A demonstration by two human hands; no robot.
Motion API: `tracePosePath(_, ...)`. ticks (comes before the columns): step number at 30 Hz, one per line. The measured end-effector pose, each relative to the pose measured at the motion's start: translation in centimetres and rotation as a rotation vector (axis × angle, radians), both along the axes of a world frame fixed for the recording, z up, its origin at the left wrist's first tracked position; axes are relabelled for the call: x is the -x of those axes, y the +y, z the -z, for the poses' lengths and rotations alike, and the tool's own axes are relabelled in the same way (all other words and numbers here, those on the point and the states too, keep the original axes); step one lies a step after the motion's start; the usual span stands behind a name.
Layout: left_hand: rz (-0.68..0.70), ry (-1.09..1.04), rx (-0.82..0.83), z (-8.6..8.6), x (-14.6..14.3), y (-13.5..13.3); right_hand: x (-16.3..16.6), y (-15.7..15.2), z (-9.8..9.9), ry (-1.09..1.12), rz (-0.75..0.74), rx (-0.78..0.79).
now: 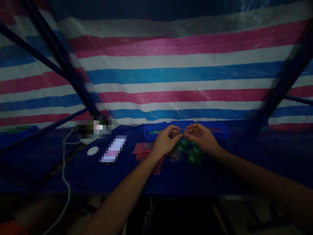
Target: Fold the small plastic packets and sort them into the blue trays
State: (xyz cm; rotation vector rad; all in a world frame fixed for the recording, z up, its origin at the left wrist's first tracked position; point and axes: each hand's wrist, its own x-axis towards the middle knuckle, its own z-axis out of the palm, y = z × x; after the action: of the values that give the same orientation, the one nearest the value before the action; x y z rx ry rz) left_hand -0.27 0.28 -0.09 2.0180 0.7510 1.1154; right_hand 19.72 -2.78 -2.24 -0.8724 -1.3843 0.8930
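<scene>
Above the blue table, my left hand (pixel 167 139) and my right hand (pixel 202 137) meet with thumbs and fingertips pinched towards each other. Something small and thin seems to be held between them, too dark and small to name. Green translucent plastic pieces or bags (pixel 195 153) lie in a heap just below my right hand. A clear crumpled plastic bag (pixel 175 155) is beside that heap. Pink-red plastic sheets or bags (pixel 140 148) lie under and to the left of my left wrist.
Blue trays (pixel 146 133) line the table's back edge, behind my hands. On the left are a blurred-out phone-like object (pixel 113 149), a white oval object (pixel 93 150) and a white cable (pixel 64 163). Striped sheeting (pixel 171 75) and dark frame bars (pixel 75 85) enclose the table (pixel 117 178).
</scene>
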Motion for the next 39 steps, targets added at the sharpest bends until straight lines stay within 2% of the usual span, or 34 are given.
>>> tracePosePath(7,0.02,0.022,-0.018,-0.33,-0.08,-0.28,-0.21,0.17,0.48,-0.011,-0.029,0.028)
tracePosePath(13,0.025,-0.043,-0.002,-0.16,-0.21,-0.11,0.02,-0.06,0.33,0.007,-0.024,0.065)
tracePosePath(23,0.007,0.028,0.0,-0.53,0.29,-0.16,-0.39,0.07,0.64,-0.133,0.1,-0.036)
tracePosePath(33,0.021,0.078,-0.034,-0.82,0.67,-0.24,-0.51,-0.3,0.3,-0.17,0.109,0.023)
tracePosePath(39,0.036,0.131,-0.067,-0.77,0.37,-0.49,-0.43,-0.51,0.15,-0.243,0.11,-0.048)
